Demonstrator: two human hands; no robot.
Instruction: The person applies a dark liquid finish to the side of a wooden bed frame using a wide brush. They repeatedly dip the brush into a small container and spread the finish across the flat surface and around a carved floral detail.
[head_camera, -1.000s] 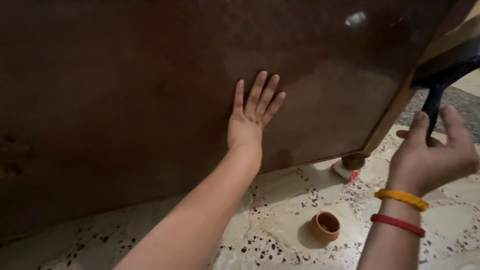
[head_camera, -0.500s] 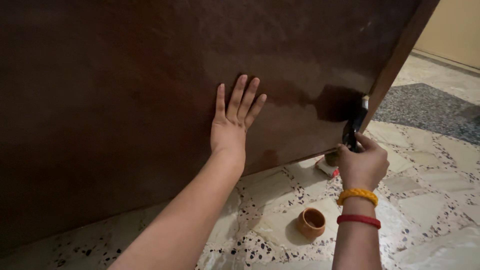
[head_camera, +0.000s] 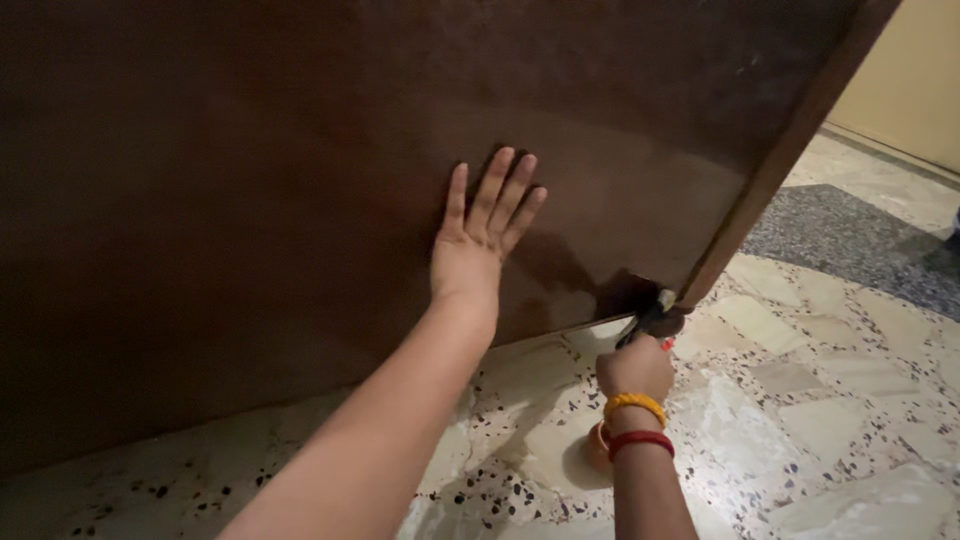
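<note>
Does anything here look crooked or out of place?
Yes. The big brown wooden panel leans askew, its edge slanting across the view. The left hand presses flat on it, while the right hand holds a dark tool at its bottom corner. A small clay cup sits on the floor.

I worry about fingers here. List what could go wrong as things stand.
1. The right hand works a dark tool at the lower corner of the tilted brown wooden panel; a slip could pinch its fingers against the floor.
2. Only the flat left hand braces the panel, so it might slide or tip.
3. The small clay cup under the right wrist could be knocked.
</note>
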